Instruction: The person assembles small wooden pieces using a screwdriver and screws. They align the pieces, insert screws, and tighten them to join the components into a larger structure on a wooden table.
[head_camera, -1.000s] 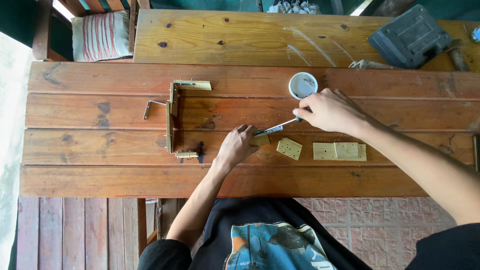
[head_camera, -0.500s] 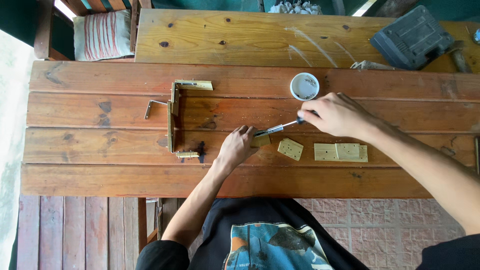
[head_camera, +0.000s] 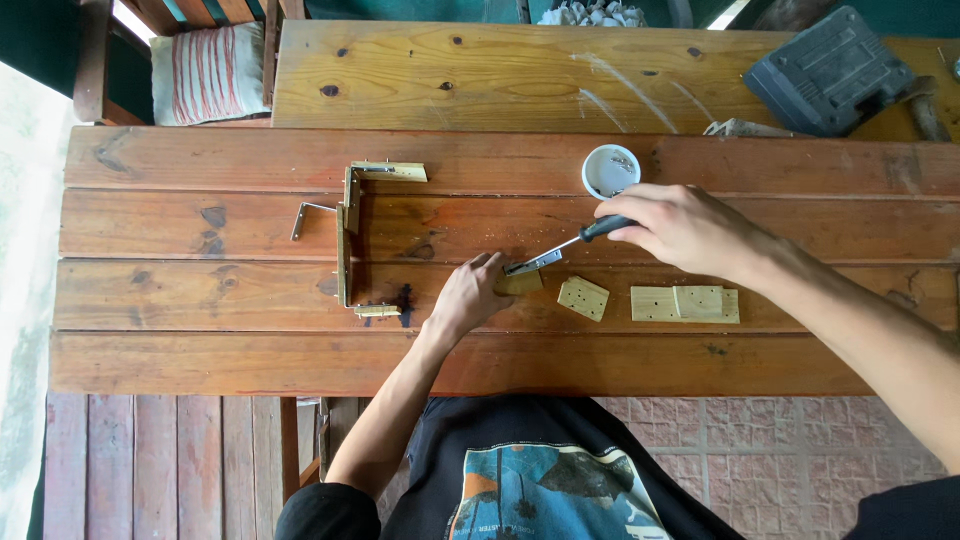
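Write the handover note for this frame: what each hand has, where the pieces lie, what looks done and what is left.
Left hand: presses a small wooden block flat on the table.
Right hand: grips a screwdriver, tip on that block.
Nearby: a loose holed block, a joined pair of blocks, a white cup, a brass-hinged frame at left.
Done: cannot tell from this view.
Left: loose blocks untouched.

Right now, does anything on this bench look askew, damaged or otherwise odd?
Nothing alarming. One small wooden block lies tilted beside the squared-up pair of blocks. Pale scrape marks streak the far tabletop. The right hand holds a tool onto the piece under the left hand.
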